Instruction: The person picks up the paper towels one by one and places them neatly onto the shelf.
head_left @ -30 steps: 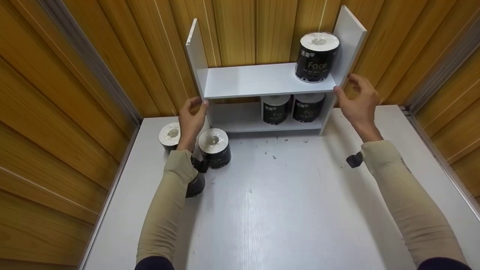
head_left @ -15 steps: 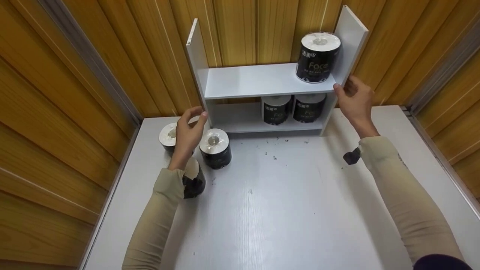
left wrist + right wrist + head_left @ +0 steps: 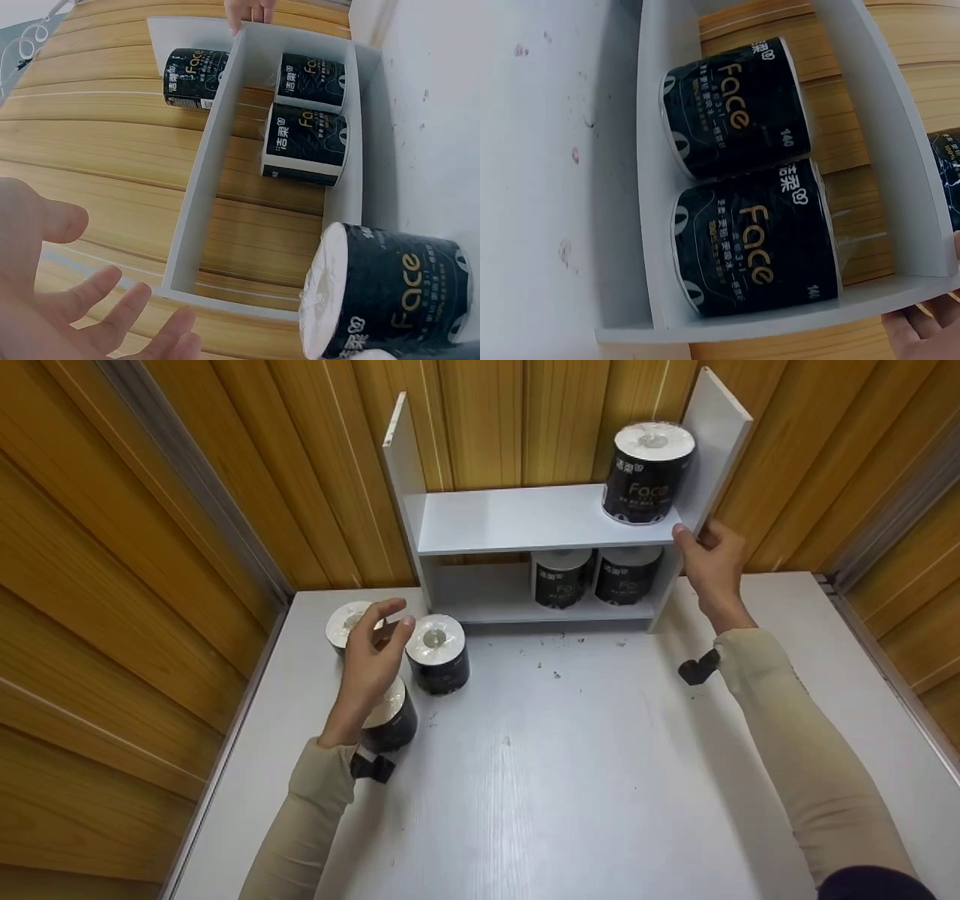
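A white two-tier shelf [image 3: 510,521] stands against the back wall. My right hand [image 3: 716,570] grips its right side panel, the thumb on the front edge and the fingers behind. My left hand [image 3: 367,667] hovers over the table with fingers spread and holds nothing; the left wrist view shows its palm and fingers [image 3: 124,315]. One black-wrapped toilet paper roll [image 3: 646,491] stands on the upper board at the right. Below it, two rolls [image 3: 754,240] stand side by side at the right of the lower board. Near my left hand, three more rolls [image 3: 441,667] stand on the table.
The white table [image 3: 540,780] has small dark specks in front of the shelf. Yellow wood-look panel walls [image 3: 480,427] close off the back and both sides. The left part of both shelf boards is bare.
My left hand has let go of the shelf's left panel and drawn back toward me, down and left. The right hand stays at the right panel. The head view has shifted slightly.
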The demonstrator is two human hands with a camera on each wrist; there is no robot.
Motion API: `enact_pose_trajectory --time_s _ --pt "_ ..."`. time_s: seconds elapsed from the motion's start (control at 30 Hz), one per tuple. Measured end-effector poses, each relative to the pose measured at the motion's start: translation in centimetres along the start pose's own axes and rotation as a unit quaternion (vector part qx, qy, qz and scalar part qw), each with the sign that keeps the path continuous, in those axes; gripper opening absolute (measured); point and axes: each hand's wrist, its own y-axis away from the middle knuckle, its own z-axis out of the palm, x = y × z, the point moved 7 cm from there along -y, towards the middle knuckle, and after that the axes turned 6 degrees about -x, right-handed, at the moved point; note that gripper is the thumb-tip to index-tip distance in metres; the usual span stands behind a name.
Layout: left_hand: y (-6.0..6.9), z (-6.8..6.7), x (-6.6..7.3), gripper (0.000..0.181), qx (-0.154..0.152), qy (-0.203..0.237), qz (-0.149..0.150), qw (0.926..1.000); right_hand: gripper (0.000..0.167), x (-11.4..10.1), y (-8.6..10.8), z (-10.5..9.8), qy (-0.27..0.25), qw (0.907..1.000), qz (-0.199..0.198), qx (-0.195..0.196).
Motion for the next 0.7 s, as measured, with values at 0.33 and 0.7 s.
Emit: enact_pose_trajectory --time_s 0.33,0.7 --pt "2.6 0.4 -1.3 0.041 -0.001 -0.038 0.040 0.9985 0.032 1.9 -0.1 -0.3 -0.023 0.9985 0.041 0.026" --pt "5.2 0.2 -2.1 0.038 0.037 -0.129 0.092 0.9867 0.027 1.7 -0.2 0.2 -0.043 0.9976 0.025 0.048"
